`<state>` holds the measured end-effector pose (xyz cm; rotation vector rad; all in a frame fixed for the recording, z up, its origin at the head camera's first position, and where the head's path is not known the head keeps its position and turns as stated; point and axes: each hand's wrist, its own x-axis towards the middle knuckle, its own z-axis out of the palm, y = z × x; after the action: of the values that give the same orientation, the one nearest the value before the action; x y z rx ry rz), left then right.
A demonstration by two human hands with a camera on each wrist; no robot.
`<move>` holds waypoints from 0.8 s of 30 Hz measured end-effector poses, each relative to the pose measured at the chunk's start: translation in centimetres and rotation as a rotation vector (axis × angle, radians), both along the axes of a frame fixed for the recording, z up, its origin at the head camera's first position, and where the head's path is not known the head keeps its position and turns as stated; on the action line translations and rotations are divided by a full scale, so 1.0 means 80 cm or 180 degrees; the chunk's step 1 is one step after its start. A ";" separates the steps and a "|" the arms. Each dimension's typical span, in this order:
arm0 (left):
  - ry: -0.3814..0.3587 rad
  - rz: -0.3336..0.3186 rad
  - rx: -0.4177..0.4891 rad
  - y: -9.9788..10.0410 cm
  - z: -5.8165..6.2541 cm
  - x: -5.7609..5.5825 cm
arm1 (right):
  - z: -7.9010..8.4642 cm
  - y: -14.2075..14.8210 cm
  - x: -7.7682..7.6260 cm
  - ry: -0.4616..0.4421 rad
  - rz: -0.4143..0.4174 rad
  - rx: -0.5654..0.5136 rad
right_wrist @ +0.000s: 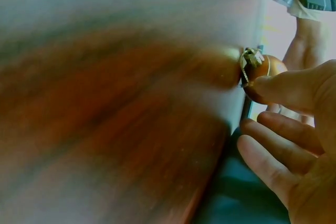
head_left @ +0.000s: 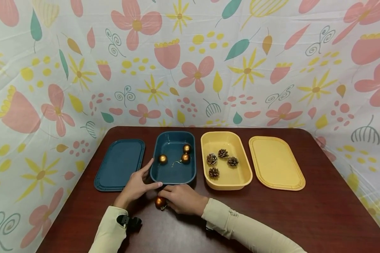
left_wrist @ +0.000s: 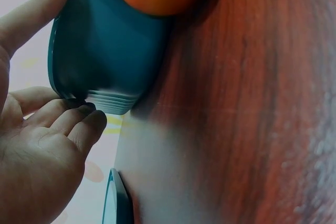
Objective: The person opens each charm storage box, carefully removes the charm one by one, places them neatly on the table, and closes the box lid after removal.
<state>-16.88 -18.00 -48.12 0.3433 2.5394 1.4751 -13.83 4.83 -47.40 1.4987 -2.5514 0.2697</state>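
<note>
In the head view my right hand (head_left: 185, 199) pinches a shiny copper Christmas ball (head_left: 160, 201) between thumb and fingers, just in front of the blue container (head_left: 166, 175). The ball's gold cap and loop show in the right wrist view, with the thumb against the ball (right_wrist: 275, 65). My left hand (head_left: 136, 186) holds the container's front left corner, thumb along the front rim and fingers at the left side. Inside the container lie three gold Christmas balls (head_left: 163, 159), one with a string loop.
A yellow container (head_left: 226, 181) with several pine cones (head_left: 223, 153) stands right of the blue one. Flat on the brown table (head_left: 272, 218) lie a blue lid (head_left: 121, 165) at left and a yellow lid (head_left: 277, 163) at right. A flower-patterned cloth (head_left: 196, 102) hangs behind.
</note>
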 end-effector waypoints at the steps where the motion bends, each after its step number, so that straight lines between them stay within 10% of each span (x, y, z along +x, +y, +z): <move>1: 0.0004 -0.0004 0.0004 0.000 0.000 0.000 | -0.001 0.000 0.000 0.0024 0.0003 0.0009; 24: 0.0040 -0.0022 -0.0004 -0.001 -0.002 -0.001 | -0.003 0.002 0.003 0.0201 0.0002 -0.0011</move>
<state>-16.94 -18.08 -48.29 0.3619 2.5461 1.4737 -13.63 4.97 -47.66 1.4828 -2.5002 0.2229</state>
